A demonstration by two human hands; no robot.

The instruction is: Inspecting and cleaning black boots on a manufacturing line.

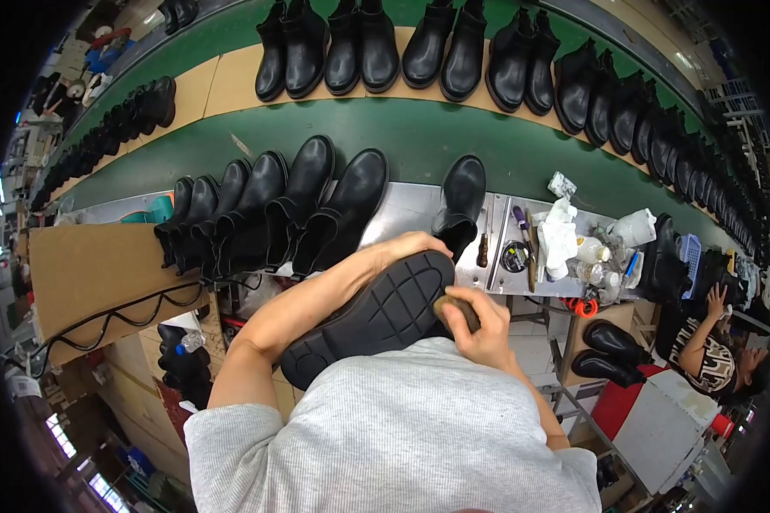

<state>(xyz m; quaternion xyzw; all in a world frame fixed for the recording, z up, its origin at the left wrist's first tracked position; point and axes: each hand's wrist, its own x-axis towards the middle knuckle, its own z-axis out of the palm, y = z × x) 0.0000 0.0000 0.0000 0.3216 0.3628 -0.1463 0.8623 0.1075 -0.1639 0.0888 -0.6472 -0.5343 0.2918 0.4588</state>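
Observation:
A black boot (383, 312) lies against my body, its grooved sole turned toward me and its toe up to the right. My left hand (409, 245) is wrapped over the toe end from the far side and grips it. In my right hand (482, 325) is a small brown block (453, 313), pinched between thumb and fingers at the sole's right edge near the toe. Whether the block touches the boot, I cannot tell. Just beyond my hands, another black boot (464, 190) stands on the metal bench.
Several black boots (308, 184) stand at the left of the metal bench (409, 209). Rows of boots line the green conveyor (419, 126). On the right are a screwdriver (484, 250), a round tin (515, 256), white cloth (559, 235), bottles and orange scissors (580, 306). A co-worker (717, 355) is far right.

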